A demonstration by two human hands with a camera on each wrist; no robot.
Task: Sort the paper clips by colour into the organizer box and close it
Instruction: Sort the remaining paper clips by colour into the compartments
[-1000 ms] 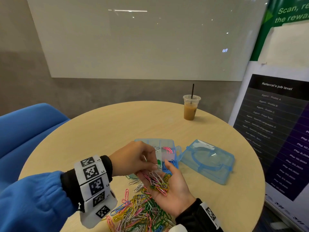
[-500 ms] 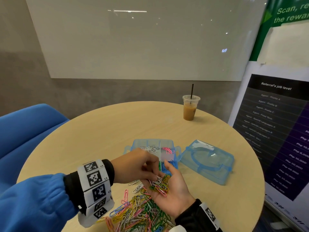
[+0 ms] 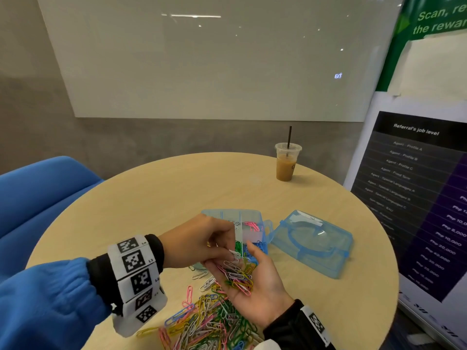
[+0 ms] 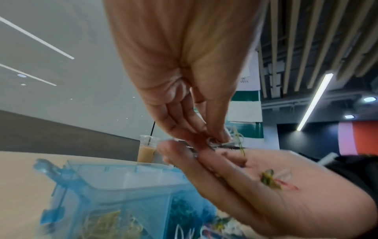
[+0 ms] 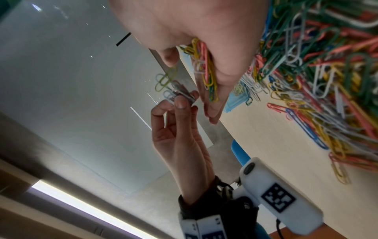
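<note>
Right hand [image 3: 255,281] is palm up over the near tabletop [image 3: 156,198], fingers relaxed and spread, cupping a small mixed bunch of paper clips [image 3: 238,276] (pink, yellow, green, white). Left hand [image 3: 199,241] comes in from the left with its grip closed in a pinch on a few white clips [image 5: 175,94] at the fingertips of the right hand; the right wrist view shows thumb and forefinger clamped on them, a yellow-green one hanging alongside, possibly snagged, hard to tell through the blur. Organizer box [image 3: 242,223] sits open just beyond the hands, translucent blue, with dividers: pink clips in a far right compartment, white ones next to them, green and blue in the nearer ones. Its lid [image 3: 313,243] is swung open flat on the tabletop just right of the box. Loose pile of clips [image 3: 207,322] lies at the near edge below the right hand, all colours mixed. Iced coffee cup [image 3: 286,162] with a black straw stands well apart at the far edge.
</note>
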